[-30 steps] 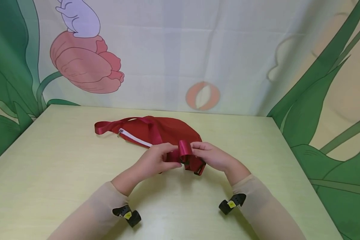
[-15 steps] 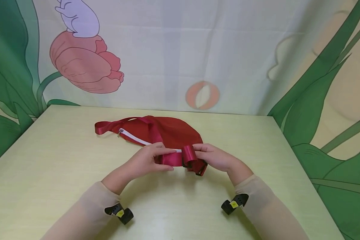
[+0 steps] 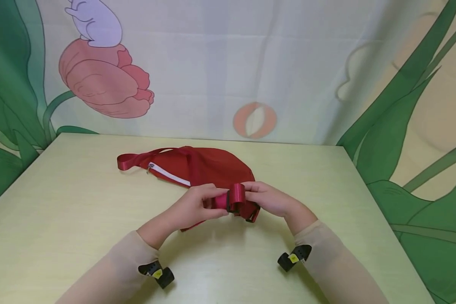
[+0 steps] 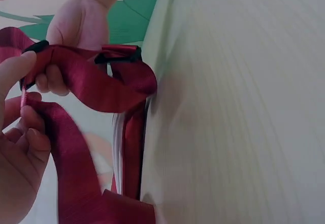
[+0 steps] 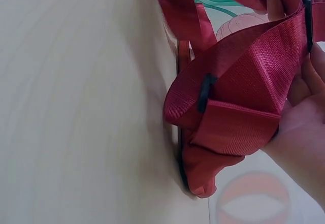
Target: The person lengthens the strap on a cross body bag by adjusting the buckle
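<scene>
A red waist bag [image 3: 224,164] with a white zipper [image 3: 171,174] lies on the table. Its crimson strap [image 3: 221,201] is raised in front, between my two hands. A black slider buckle [image 3: 230,202] sits on the strap, which makes a small loop [image 3: 237,192] there. My left hand [image 3: 191,204] pinches the strap at the slider's left side, thumb against the slider in the left wrist view. From the other side my right hand [image 3: 267,198] grips the strap at the slider, its fingers partly hidden behind the webbing. A second black buckle [image 5: 205,93] hangs lower on the strap in the right wrist view.
The pale wooden table [image 3: 80,219] reaches back to a printed curtain [image 3: 182,84]. A strap loop [image 3: 127,162] extends past the bag's left end. Black wrist cameras sit on both sleeves.
My left hand slid left along the strap, baring a stretch of it, then came back right to the slider. The right hand has shifted only slightly. The bag stays in place.
</scene>
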A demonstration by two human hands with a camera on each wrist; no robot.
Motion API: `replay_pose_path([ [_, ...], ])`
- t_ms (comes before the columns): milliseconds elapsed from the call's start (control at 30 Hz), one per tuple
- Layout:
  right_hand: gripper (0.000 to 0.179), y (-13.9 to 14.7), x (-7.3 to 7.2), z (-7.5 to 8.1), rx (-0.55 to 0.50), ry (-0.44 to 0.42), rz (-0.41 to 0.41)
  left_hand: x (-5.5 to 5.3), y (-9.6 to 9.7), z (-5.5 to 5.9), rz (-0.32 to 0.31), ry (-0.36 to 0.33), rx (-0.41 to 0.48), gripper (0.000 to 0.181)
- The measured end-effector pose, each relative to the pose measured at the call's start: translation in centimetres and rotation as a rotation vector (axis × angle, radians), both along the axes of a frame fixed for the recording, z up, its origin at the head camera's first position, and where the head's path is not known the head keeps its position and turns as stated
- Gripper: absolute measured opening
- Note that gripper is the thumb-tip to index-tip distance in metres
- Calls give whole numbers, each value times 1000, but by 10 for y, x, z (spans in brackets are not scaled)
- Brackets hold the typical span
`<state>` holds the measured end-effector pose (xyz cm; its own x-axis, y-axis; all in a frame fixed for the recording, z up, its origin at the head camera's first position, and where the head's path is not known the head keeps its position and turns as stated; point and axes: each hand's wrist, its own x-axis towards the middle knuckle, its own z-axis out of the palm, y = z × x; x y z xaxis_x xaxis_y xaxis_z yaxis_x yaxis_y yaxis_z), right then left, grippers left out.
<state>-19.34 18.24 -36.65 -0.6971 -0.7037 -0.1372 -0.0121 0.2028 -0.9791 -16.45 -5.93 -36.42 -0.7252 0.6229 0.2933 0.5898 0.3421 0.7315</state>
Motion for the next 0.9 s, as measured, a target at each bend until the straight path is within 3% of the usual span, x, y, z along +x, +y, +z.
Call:
replay_pose_path([
  [100,33,0,-1,0,25,0,12,-1,-8,0,14,19,-30,45],
  [267,30,0,0,2,43,8,-10,-2,-19,0,91,32,-102,49],
  [400,30,-3,0,1,28,7,-28,-2,-13,1,66,19,-106,57],
  [567,30,-7,0,1,12,28,-37,2,0,2,-7,-79,2,59],
  [733,30,-6,0,2,29,35,-58,5,2,3,47,-183,68,47],
  [900,26,-5,2,4,37,36,-71,7,4,4,5,-295,119,50],
])
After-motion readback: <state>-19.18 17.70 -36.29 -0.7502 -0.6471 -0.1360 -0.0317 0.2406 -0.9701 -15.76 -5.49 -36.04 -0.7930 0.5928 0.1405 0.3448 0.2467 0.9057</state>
